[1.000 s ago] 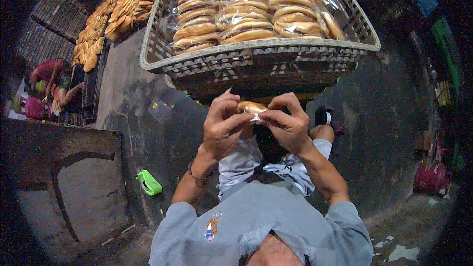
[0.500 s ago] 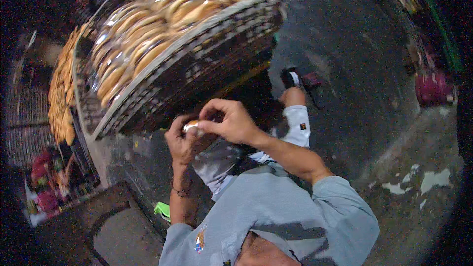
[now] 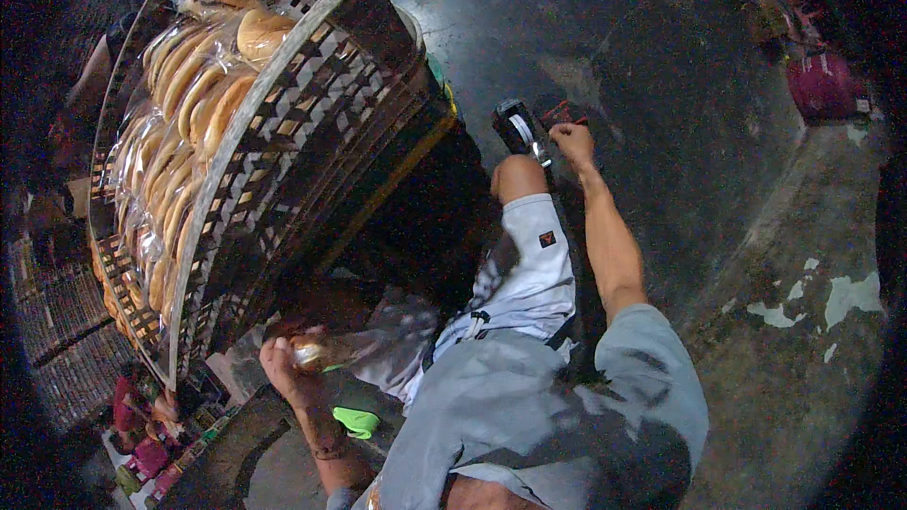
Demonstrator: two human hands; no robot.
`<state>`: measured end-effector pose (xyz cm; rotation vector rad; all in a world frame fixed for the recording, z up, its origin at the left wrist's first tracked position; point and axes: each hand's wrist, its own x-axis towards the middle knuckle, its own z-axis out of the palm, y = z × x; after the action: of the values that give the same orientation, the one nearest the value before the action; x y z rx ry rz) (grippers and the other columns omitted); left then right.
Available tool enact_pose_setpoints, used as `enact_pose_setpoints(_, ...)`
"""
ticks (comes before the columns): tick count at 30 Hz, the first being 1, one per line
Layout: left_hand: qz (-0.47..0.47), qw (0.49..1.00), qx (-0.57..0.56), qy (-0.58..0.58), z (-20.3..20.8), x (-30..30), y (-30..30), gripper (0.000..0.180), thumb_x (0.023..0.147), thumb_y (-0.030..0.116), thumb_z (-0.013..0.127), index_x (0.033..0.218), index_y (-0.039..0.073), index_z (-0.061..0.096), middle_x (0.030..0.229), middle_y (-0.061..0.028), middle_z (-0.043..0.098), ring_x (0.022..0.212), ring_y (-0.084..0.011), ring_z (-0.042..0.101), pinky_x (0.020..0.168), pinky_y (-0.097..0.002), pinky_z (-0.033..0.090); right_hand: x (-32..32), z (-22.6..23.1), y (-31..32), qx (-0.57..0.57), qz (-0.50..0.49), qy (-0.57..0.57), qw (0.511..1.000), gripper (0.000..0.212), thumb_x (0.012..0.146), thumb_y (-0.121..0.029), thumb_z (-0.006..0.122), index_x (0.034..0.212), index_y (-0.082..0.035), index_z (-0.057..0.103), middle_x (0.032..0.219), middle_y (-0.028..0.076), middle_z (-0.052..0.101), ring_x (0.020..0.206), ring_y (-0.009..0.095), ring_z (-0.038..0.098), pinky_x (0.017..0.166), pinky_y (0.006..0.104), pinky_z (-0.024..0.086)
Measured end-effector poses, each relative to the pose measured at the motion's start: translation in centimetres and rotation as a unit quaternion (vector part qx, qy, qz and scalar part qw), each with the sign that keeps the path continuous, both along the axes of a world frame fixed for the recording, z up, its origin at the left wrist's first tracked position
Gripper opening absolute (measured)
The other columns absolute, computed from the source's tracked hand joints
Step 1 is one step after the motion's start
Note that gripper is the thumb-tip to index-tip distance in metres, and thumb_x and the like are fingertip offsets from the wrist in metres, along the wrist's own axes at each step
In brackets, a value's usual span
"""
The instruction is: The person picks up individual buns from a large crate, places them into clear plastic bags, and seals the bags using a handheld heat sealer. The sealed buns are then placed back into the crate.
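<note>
Left hand (image 3: 288,368) closed around a wrapped bun (image 3: 312,352); right hand (image 3: 571,140) curled, empty, beside a sandal (image 3: 518,126).

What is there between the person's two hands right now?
In the head view, the person's bent leg in pale shorts lies between the left hand, which holds a wrapped bun, and the right hand out by the knee.

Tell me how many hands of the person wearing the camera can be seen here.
2. The left hand is low on the left, holding a wrapped round bread bun below the woven plastic basket. The right hand reaches toward the dark floor beside the raised knee.
</note>
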<state>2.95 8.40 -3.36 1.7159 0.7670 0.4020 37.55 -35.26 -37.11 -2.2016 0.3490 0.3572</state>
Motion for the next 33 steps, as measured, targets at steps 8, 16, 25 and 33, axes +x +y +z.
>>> enact_pose_setpoints(8,0.0,0.999,-0.029,0.034,4.5,0.5,-2.4,0.048,0.093,0.041,0.054,0.105,-0.006,0.058,0.085,-0.0156,0.068,0.077,-0.0226,0.07,0.069,-0.0315,0.055,1.0,-7.5,2.6,-0.141,0.133,0.108,0.975,0.035,0.077,-0.037,0.079,0.1,-0.01,0.078,0.101,0.013,0.075,0.094,0.029,0.072,0.087,0.0405,0.053)
enact_pose_setpoints(16,-0.057,0.997,-0.043,0.011,4.9,2.0,-4.0,0.047,0.092,0.04,0.056,0.103,-0.005,0.06,0.088,-0.0134,0.065,0.077,-0.0217,0.069,0.069,-0.0314,0.055,-1.0,-2.3,1.0,-0.022,0.085,0.083,0.993,0.029,0.076,-0.029,0.077,0.091,-0.004,0.078,0.092,0.015,0.075,0.085,0.025,0.073,0.078,0.0374,0.055)
enact_pose_setpoints(25,-0.047,0.997,-0.057,0.005,4.6,2.8,-4.6,0.049,0.093,0.042,0.057,0.103,-0.006,0.06,0.091,-0.0135,0.064,0.078,-0.0247,0.071,0.07,-0.0339,0.057,-7.5,-3.2,0.5,-0.124,0.019,0.041,0.991,0.018,0.079,-0.021,0.072,0.086,-0.006,0.078,0.088,0.019,0.074,0.084,0.034,0.073,0.078,0.0417,0.057)
enact_pose_setpoints(33,-0.018,0.994,-0.081,-0.075,6.7,1.8,-5.4,0.048,0.089,0.038,0.058,0.098,-0.008,0.064,0.093,-0.0153,0.066,0.08,-0.0271,0.071,0.073,-0.0362,0.058,-7.9,-4.3,1.5,-0.32,0.084,-0.001,0.944,0.027,0.089,-0.028,0.06,0.093,-0.005,0.075,0.095,0.021,0.072,0.085,0.036,0.072,0.072,0.0506,0.058)
